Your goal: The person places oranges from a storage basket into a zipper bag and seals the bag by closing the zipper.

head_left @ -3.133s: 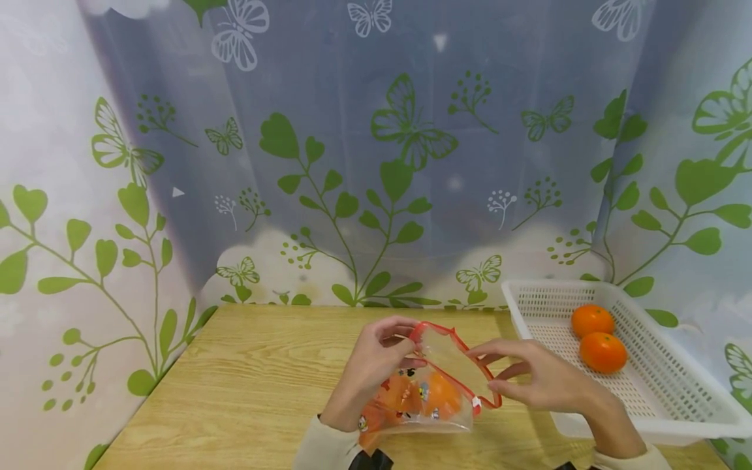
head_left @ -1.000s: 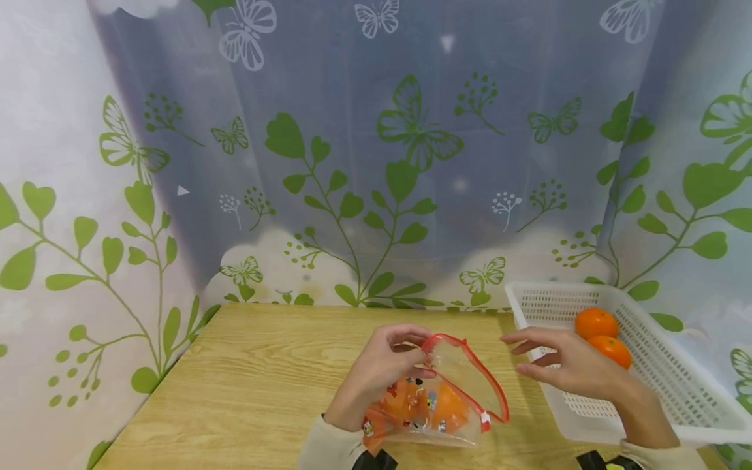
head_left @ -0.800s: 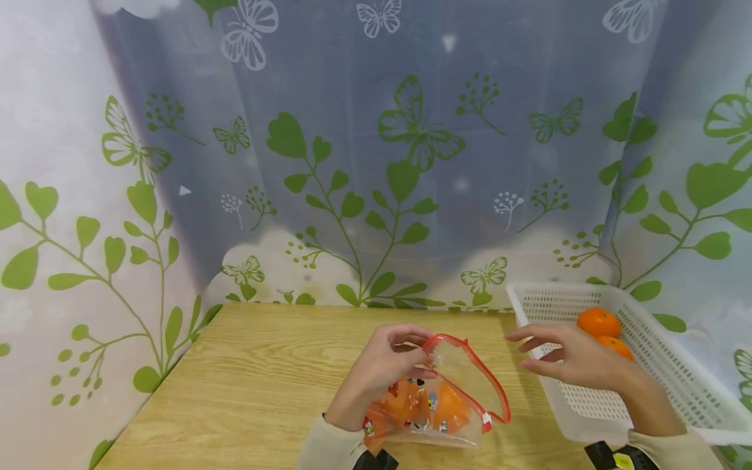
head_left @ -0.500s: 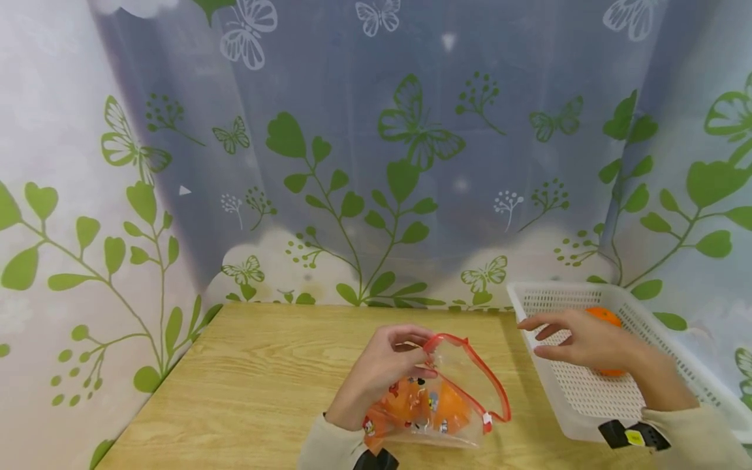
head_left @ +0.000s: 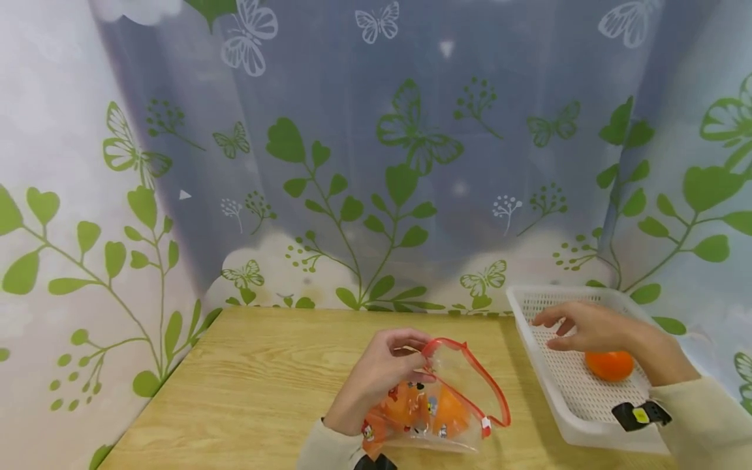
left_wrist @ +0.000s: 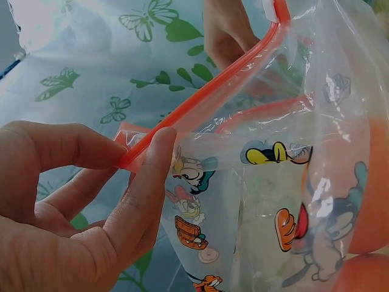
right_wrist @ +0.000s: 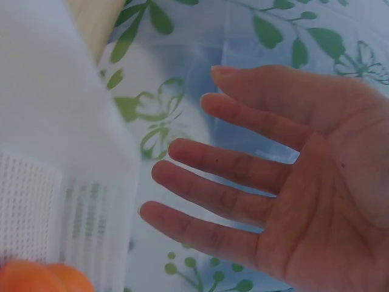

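My left hand (head_left: 384, 369) pinches the red zipper edge of a clear zip bag (head_left: 464, 440) between thumb and finger. The bag's mouth gapes toward the right, and cartoon figures are printed on its wall. Several oranges show through the plastic in the head view, and part of an orange (left_wrist: 374, 188) appears at the right of the left wrist view. Over the white basket (head_left: 558, 408) hovers my right hand (head_left: 593, 328), fingers spread and holding nothing. An orange (head_left: 611, 367) lies in the basket just below that hand; the other one beside it is hidden behind the hand.
A wooden table (head_left: 252, 372) carries the bag and the basket, with the basket at its right end. A printed curtain (head_left: 352, 163) with leaves and butterflies closes off the back and both sides. A white zipper slider (head_left: 485, 424) sits at the bag's near corner.
My right hand has left the bag's rim and moved right until it is over the basket, covering the farther orange. My left hand has kept its pinch on the bag.
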`<state>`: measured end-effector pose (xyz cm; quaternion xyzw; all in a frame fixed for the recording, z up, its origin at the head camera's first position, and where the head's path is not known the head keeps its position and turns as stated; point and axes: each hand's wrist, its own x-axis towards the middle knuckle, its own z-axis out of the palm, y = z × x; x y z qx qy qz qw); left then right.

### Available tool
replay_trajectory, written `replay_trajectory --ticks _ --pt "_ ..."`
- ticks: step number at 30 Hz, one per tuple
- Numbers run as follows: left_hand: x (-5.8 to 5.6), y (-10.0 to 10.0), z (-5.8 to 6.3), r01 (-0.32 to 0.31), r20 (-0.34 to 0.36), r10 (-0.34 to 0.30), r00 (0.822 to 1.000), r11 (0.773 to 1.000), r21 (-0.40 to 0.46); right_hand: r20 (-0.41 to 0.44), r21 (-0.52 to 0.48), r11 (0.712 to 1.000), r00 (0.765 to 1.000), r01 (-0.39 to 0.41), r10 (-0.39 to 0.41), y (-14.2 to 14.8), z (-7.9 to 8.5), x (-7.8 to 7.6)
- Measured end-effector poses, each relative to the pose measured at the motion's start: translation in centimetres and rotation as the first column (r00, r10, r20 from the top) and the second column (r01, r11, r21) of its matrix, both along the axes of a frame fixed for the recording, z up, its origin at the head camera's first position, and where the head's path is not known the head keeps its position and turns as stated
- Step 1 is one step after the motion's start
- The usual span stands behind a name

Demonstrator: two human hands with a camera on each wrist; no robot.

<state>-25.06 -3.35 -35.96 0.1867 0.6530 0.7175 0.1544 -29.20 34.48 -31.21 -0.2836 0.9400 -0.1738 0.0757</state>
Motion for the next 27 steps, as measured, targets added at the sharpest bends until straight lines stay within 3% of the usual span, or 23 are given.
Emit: replay_trajectory --ticks 9,16,27 --pt "0.0 0.1 -0.1 0.002 0.011 -0.002 1.000 1.000 0.000 0.064 0.117 0.988 0.992 0.103 -0.111 2.6 -0.7 -1.8" --pt "-0.2 0.1 -0.2 0.001 0.004 -0.001 1.000 1.000 0.005 0.191 0.168 0.967 0.956 0.192 -0.223 4.7 -0.6 -2.7" --pt "-0.3 0.2 -0.2 0.007 -0.010 -0.007 1.000 1.000 -0.011 0.238 0.237 0.934 0.916 0.268 -0.323 6.4 -1.5 -3.2"
